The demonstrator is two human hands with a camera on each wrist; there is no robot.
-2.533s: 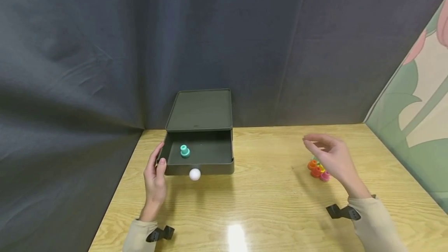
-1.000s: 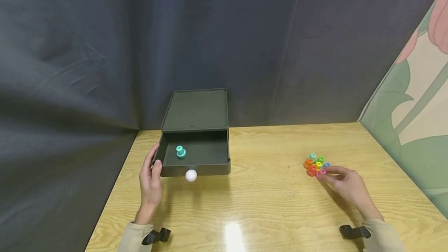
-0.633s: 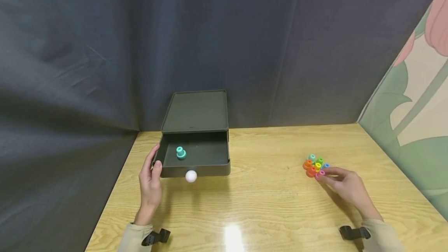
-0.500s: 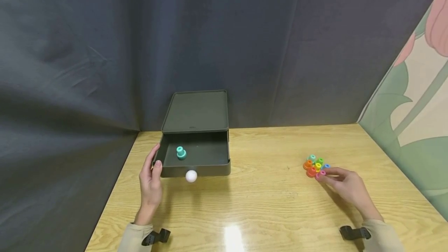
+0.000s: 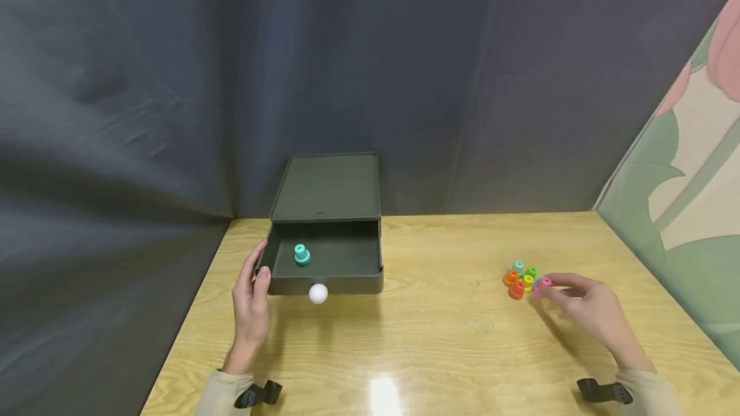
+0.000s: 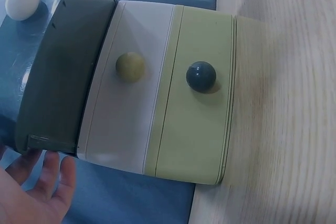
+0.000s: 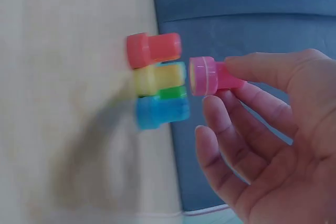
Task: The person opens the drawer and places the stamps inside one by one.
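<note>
My left hand point(image 5: 251, 313) holds the front left corner of the dark green top drawer point(image 5: 352, 285), which is pulled out of a small cabinet; its thumb lies at the front rim and its fingers along the outer side. Inside the drawer stands a teal toy stamp point(image 5: 302, 256). On the right, my right hand point(image 5: 598, 310) pinches a pink toy stamp point(image 7: 203, 76) between thumb and fingers, raised off the table. Right beside it stand several more stamps: red point(image 5: 517, 291), orange point(image 5: 510, 278), yellow point(image 5: 528, 283), green point(image 5: 530, 272), light teal point(image 5: 518, 267) and blue point(image 7: 163, 113).
A white knob point(image 5: 318, 293) juts from the drawer's front. Beneath it, the left wrist view has a whitish drawer point(image 6: 118, 114) and a light green drawer point(image 6: 194, 135). Dark curtain point(image 5: 428, 82) hangs behind the wooden table point(image 5: 439, 339); a flowered panel point(image 5: 705, 210) borders the right.
My right hand came down to the stamps, took hold of the pink one and has now lifted it, shifting slightly right. My left hand stays at the drawer.
</note>
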